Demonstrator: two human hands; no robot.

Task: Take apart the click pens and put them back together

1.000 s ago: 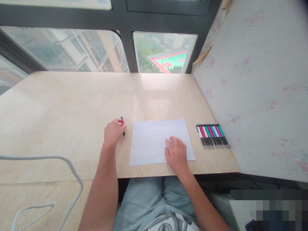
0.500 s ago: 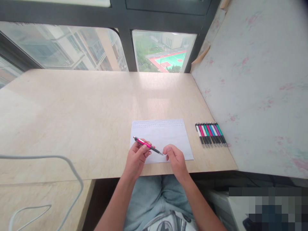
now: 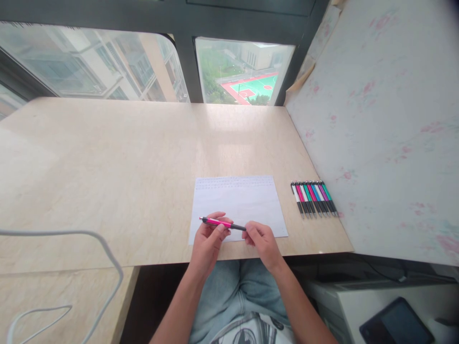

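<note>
Far left of the sheet of paper (image 3: 238,198), a white cable (image 3: 107,253) loops loose over the table (image 3: 125,153), well apart from the hands. Next comes the left hand (image 3: 210,241), at the paper's near edge. Its grip is closed, thumb and fingers wrapped round the barrel of the pink pen (image 3: 221,223). The pen lies level across that near edge, clicker end to the left and dark tip end to the right. Each hand seems to take one end to keep it steady. The right hand (image 3: 263,239), at the same edge, has its grip pinched onto the dark tip end. Right of the paper, a row of pens (image 3: 313,198) lies side by side and parallel, likely lined up so none rolls and every colour shows. Lower right of the paper, a dark tablet (image 3: 394,325) rests off the table.
</note>
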